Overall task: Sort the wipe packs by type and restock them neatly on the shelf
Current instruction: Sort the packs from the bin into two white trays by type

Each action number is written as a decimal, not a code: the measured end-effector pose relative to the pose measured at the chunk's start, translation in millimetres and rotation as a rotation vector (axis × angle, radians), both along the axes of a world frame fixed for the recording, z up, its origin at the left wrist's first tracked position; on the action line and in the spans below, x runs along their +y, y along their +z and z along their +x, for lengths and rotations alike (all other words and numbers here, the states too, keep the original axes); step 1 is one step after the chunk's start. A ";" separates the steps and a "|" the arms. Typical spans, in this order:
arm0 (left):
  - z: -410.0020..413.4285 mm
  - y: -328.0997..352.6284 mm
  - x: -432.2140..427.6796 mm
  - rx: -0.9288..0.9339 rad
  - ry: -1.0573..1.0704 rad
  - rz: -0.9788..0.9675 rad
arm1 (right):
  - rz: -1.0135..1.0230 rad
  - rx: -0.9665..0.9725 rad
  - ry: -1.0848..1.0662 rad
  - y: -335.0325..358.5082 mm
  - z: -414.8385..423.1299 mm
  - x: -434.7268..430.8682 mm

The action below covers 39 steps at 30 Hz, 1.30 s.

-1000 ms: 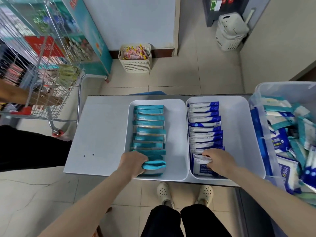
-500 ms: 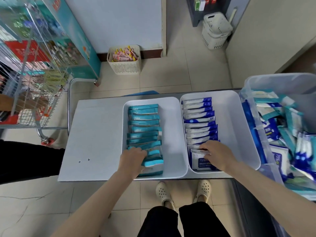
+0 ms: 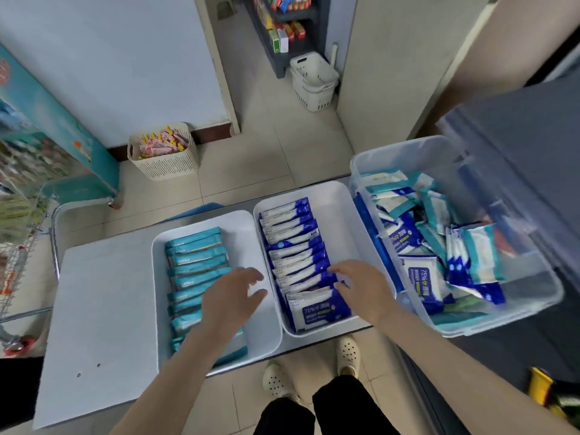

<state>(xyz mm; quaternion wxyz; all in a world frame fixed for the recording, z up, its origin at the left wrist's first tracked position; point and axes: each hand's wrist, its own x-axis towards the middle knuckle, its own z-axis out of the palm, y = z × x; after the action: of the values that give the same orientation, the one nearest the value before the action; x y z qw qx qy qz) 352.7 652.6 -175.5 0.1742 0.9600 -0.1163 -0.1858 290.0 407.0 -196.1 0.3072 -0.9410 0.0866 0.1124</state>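
Two white trays stand side by side on a white table (image 3: 100, 309). The left tray (image 3: 251, 233) holds a row of teal wipe packs (image 3: 196, 265). The right tray (image 3: 342, 215) holds a row of blue-and-white wipe packs (image 3: 295, 246). My left hand (image 3: 232, 296) hovers over the near end of the teal row, fingers spread, holding nothing. My right hand (image 3: 364, 290) hangs above the right tray beside the blue row, fingers apart and empty. A clear bin (image 3: 408, 155) at the right holds several mixed teal and blue packs (image 3: 439, 246).
A cream basket (image 3: 163, 152) of snack packets sits on the floor by the wall. Stacked white baskets (image 3: 314, 83) stand near a dark shelf (image 3: 282, 23) of goods. A wire cart (image 3: 15, 246) is at the far left. A grey surface (image 3: 518, 152) rises at the right.
Both hands have let go of the packs they pressed and lifted, fingers now spread. The view has swung right, bringing the clear bin more into frame.
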 end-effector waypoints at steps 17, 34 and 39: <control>-13.8 11.1 -304.3 0.304 -0.163 -0.388 | -0.019 0.128 -0.752 -16.8 -33.8 -219.8; 12.4 -45.0 -392.8 0.345 -0.152 -0.085 | 0.033 -0.034 -0.491 -41.1 -44.0 -218.9; 11.0 -48.9 -391.6 0.341 -0.186 -0.006 | -0.201 0.172 -0.536 -40.6 -29.1 -240.1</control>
<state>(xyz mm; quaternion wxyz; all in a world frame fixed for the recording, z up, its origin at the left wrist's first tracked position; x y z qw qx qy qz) 363.7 261.0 -224.4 0.1762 0.8992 -0.1740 -0.3607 260.9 166.9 -236.7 0.2229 -0.8974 0.3682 0.0976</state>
